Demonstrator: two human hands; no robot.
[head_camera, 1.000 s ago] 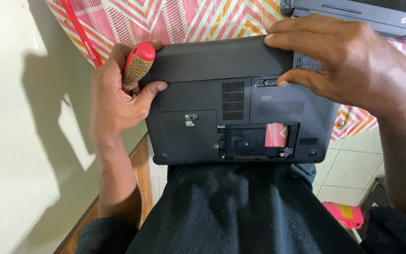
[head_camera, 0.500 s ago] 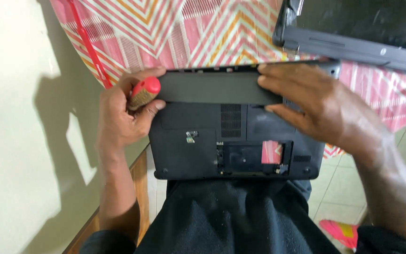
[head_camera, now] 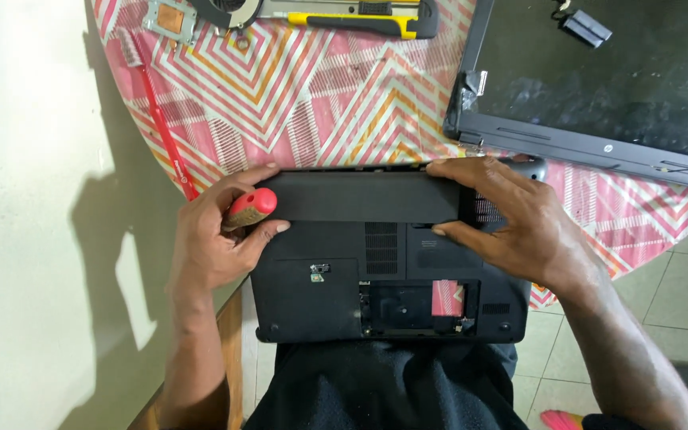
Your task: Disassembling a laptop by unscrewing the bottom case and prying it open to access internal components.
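the counter (head_camera: pixel 344 87), covered by a pink, white and orange zigzag cloth, fills the upper middle of the frame. a detached black laptop screen panel (head_camera: pixel 599 80) is laid on it at the upper right. an upturned black laptop base (head_camera: pixel 384 263) is held at the centre of the frame, with its far edge at the counter's near edge and its near edge over the person's dark-clothed lap (head_camera: pixel 384 390). the long black battery (head_camera: pixel 360 197) is seated along the base's far edge. the right hand (head_camera: pixel 511 223) is laid flat and spread over the right end of the battery and the base beside it. the left hand (head_camera: pixel 216 239) is closed around a red screwdriver handle (head_camera: pixel 250 209), with the thumb pressed against the base's left edge. a yellow and black utility knife (head_camera: pixel 360 16) is seen at the top edge, a red toothbrush (head_camera: pixel 157 119) at the upper left, and a small copper-faced metal part (head_camera: pixel 170 17) in the top left corner.
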